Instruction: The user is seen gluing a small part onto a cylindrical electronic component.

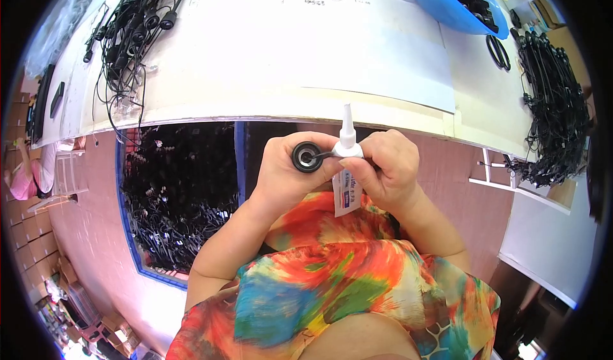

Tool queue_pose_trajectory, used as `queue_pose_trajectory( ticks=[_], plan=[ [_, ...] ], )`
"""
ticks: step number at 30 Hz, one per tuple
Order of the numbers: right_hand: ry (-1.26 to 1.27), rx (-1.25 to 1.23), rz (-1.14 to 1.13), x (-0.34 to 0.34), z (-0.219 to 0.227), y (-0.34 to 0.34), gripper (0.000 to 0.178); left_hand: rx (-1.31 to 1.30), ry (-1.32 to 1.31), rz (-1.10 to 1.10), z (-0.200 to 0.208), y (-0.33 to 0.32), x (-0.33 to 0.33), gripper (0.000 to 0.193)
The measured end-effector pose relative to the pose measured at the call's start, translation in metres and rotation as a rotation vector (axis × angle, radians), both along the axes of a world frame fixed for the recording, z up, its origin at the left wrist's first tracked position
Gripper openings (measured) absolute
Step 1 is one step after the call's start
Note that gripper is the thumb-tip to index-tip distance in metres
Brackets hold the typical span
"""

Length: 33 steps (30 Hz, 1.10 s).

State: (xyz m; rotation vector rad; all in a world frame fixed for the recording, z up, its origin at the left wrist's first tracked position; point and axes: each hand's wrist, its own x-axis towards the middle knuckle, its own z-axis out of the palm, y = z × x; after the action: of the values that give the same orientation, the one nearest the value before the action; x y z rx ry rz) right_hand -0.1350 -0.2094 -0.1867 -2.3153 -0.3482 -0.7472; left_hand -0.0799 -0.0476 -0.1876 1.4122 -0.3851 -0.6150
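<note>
Two hands meet just below the edge of the white table [268,73]. Her left hand [284,172] pinches a small black round part [307,156] — fingers closed around its rim, open face turned up. Her right hand [383,168] is wrapped tight on a white glue tube [347,168], nozzle pointing up toward the table edge, just beside the part. Below the table sits a blue bin [131,245] full of black cabled pieces — well left of the hands.
</note>
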Motion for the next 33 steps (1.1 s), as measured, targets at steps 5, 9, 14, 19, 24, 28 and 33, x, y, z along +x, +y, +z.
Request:
queue_pose_trajectory(
  ticks=[5,9,14,19,24,28,33],
  plan=[
    [0.049,0.017,0.016,-0.003,-0.002,0.002,0.024,0.033,0.010,-0.011,0.004,0.003,-0.001,0.018],
    [0.378,0.308,0.087,-0.004,0.009,0.003,0.021,0.001,0.011,0.081,0.011,-0.002,0.003,0.015],
    [0.239,0.503,-0.095,0.002,0.021,-0.014,0.013,-0.050,0.097,0.019,0.014,-0.004,0.002,0.021],
    [0.266,0.740,0.005,0.002,0.023,-0.020,0.012,0.161,-0.060,-0.055,0.016,-0.009,-0.013,0.015],
    [0.658,0.832,0.255,-0.014,0.021,-0.015,0.019,0.073,-0.073,0.027,0.012,-0.008,-0.014,0.012],
    [0.631,0.979,0.277,-0.020,0.004,-0.015,0.021,0.055,-0.124,0.018,0.004,-0.011,-0.018,0.010],
    [0.588,1.051,0.160,-0.020,0.009,-0.009,0.011,0.111,-0.091,-0.018,0.005,-0.010,-0.016,0.009]
  ],
)
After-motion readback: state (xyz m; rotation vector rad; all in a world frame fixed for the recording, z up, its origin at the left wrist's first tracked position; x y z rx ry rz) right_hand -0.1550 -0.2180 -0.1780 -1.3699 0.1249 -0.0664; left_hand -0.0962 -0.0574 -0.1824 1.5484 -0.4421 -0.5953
